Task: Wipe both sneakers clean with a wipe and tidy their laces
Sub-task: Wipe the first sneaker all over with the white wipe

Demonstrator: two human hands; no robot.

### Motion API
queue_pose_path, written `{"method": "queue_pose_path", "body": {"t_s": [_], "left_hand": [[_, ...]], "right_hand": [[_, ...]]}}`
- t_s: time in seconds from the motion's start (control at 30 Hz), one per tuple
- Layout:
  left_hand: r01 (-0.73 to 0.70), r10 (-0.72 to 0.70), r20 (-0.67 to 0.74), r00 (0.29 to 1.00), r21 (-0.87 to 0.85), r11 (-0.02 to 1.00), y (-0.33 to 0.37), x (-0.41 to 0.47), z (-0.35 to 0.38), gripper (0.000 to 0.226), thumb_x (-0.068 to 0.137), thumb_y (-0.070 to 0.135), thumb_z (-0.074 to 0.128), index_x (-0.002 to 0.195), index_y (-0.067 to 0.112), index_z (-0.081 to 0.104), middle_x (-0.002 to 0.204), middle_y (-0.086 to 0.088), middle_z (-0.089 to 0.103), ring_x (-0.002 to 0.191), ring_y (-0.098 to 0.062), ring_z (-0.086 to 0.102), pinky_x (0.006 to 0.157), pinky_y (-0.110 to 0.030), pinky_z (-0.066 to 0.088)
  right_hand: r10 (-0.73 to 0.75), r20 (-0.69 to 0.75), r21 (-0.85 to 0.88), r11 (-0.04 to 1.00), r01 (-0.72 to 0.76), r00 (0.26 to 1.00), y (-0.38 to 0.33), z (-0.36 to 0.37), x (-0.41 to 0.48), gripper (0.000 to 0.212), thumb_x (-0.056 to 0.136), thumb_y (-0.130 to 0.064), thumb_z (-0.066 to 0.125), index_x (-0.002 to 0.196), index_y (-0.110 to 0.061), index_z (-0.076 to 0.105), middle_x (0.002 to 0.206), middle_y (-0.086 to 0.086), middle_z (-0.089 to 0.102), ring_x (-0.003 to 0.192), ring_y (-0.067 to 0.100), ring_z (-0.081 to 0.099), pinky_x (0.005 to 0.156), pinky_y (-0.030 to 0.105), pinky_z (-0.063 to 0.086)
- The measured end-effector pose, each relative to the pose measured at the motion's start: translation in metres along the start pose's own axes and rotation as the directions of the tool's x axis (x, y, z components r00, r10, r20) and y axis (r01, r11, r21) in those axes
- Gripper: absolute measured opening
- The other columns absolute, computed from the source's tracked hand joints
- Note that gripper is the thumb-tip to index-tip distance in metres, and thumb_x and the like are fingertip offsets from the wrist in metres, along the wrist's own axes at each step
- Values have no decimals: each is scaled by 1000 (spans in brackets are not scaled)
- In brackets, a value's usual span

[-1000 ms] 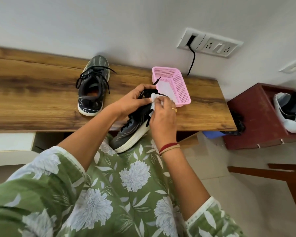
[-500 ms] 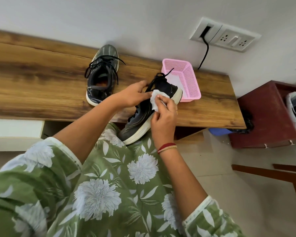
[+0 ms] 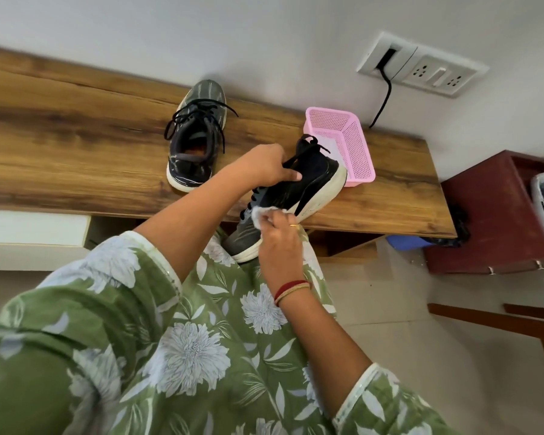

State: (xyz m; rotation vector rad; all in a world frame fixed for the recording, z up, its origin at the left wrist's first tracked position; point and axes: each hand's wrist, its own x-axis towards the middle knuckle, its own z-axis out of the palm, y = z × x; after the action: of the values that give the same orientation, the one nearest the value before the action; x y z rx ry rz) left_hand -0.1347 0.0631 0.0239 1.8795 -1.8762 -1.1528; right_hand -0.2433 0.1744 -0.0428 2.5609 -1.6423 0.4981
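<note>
"Two hands sit at centre frame. What does the nearer one hold?"

"The right hand [image 3: 275, 233] pinches a crumpled white wipe [image 3: 259, 215] in curled fingers and presses it to the side of the held sneaker [image 3: 305, 180], just above the white sole."

"And the other hand?"

"Just above it, the left hand [image 3: 264, 166] grips that shoe's upper by the laces. The shoe is tilted, toe low over the green floral dress [image 3: 186, 340], heel raised over the front edge of the wooden counter [image 3: 76, 146]."

"Where is the second sneaker [image 3: 197, 136]?"

"Farther back, left of centre, on the counter, apart from both hands, laces loose, toe toward the wall."

"Anything beside it?"

"A pink basket [image 3: 352, 142] to its right, just behind the held shoe's heel, and a socket plate [image 3: 421, 69] at upper right."
</note>
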Motion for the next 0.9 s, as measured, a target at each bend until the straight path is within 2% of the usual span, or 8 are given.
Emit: {"method": "queue_pose_path", "body": {"t_s": [0.1, 0.23, 0.33, 0.43, 0.5, 0.57, 0.7, 0.9], "left_hand": [[-14, 13, 18, 1000, 19, 1000, 3, -1, 4, 34, 89, 43, 60, 90, 9, 56, 74, 0, 55, 73, -18, 53, 56, -27, 36], [7, -7, 18, 1000, -5, 1000, 2, -4, 0, 34, 89, 43, 61, 76, 14, 51, 70, 2, 51, 71, -18, 51, 55, -29, 35], [14, -13, 19, 1000, -16, 1000, 3, -4, 0, 34, 88, 43, 62, 71, 17, 47, 71, 2, 51, 66, -14, 49, 53, -27, 34], [21, -21, 15, 1000, -18, 1000, 3, -2, -1, 37, 88, 44, 62, 69, 17, 44, 68, 2, 49, 61, -12, 45, 51, -27, 31], [23, -23, 25, 999, -21, 1000, 4, -2, -2, 40, 87, 44, 63, 66, 16, 44, 64, 1, 47, 57, -14, 43, 50, -28, 30], [18, -18, 30, 999, -7, 1000, 7, -2, -3, 40, 89, 39, 61, 63, 13, 45, 61, 0, 47, 57, -18, 44, 49, -28, 31], [27, -27, -22, 999, 14, 1000, 8, -4, -2, 32, 91, 21, 55, 62, 12, 44, 62, -2, 46, 58, -18, 44, 48, -26, 30], [44, -45, -33, 998, -40, 998, 5, 0, 4, 35, 92, 33, 57, 66, 12, 47, 61, -1, 46, 62, -20, 46, 49, -27, 31]], "right_hand": [[-44, 150, -82, 995, 57, 988, -16, 3, -5, 40, 78, -5, 31, 83, -7, 71, 87, 7, 60, 84, 23, 58, 67, 28, 53], [-69, 327, 68, 996, 49, 943, -24, 7, -5, 42, 80, 3, 28, 89, -1, 69, 94, 14, 60, 92, 30, 55, 80, 36, 50], [-14, 577, 435, 851, -293, 817, -18, -4, -12, 32, 87, 5, 46, 110, -5, 67, 111, 11, 60, 89, 15, 54, 78, 15, 44], [328, 352, 626, 613, -481, 877, -5, -30, -4, 32, 85, 8, 51, 107, -7, 67, 114, 4, 60, 74, 5, 52, 63, 15, 48], [440, 35, 688, 640, -341, 897, 13, -47, 14, 37, 80, 12, 49, 106, -5, 68, 107, 4, 60, 85, 16, 59, 75, 31, 53], [387, -153, 619, 755, -218, 909, 28, -55, 32, 37, 79, 11, 49, 108, -2, 67, 107, 7, 58, 97, 21, 58, 86, 35, 50], [137, -152, 138, 984, -117, 979, 32, -36, 43, 38, 76, 8, 60, 113, 1, 64, 112, 15, 59, 103, 30, 54, 86, 37, 51], [79, -157, 32, 997, -74, 984, 32, -24, 29, 42, 77, 9, 49, 117, 2, 62, 113, 16, 62, 98, 32, 57, 82, 36, 52]]}}
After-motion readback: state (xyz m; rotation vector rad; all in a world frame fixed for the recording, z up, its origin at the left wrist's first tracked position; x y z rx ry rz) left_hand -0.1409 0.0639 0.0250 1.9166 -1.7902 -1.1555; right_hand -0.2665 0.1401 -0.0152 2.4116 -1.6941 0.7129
